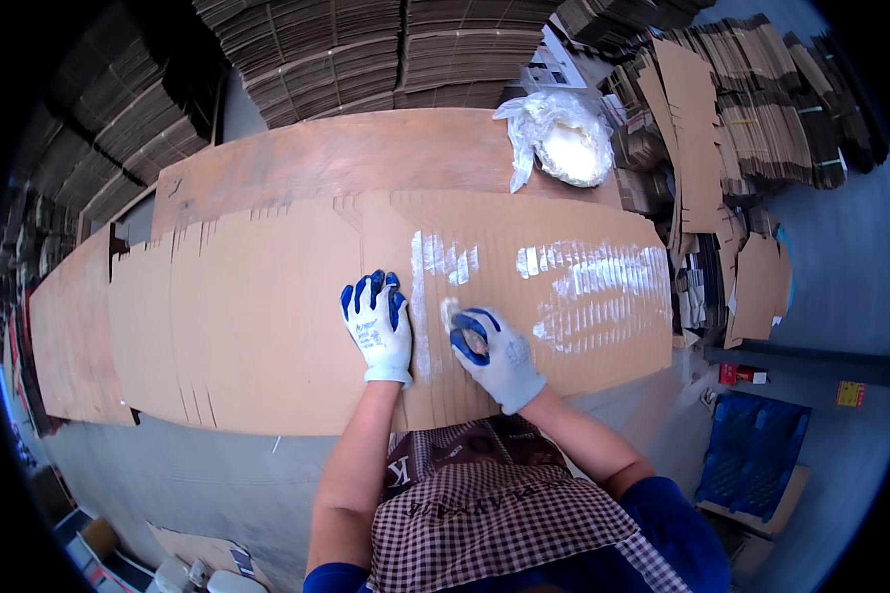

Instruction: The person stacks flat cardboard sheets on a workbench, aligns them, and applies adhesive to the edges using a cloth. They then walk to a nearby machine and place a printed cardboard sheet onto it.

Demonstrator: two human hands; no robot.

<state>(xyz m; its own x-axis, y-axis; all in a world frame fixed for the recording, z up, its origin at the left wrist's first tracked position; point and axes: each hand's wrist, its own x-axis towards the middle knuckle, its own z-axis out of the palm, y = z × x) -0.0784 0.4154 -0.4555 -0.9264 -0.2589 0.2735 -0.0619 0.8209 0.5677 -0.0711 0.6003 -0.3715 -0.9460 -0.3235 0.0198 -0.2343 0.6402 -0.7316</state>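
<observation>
Sheets of brown cardboard (257,316) lie fanned out in overlapping layers along the table, their edges forming close rows. Glossy white streaks, which look like glue, coat the rows of edges (603,282) on the right. My left hand (376,326), in a white glove with blue fingers, presses flat on the cardboard with its fingers spread, left of a white-coated strip (422,326). Just right of that strip, my right hand (496,358), gloved alike, is closed around what looks like a small brush (449,310); its pale tip touches the cardboard, and the palm hides the rest.
A clear plastic bag (524,128) holding a white mass rests on the far right of the wooden table (336,153). Bundled cardboard stacks (316,59) stand behind, with more (771,109) at the right. A blue pallet (752,455) is at the lower right.
</observation>
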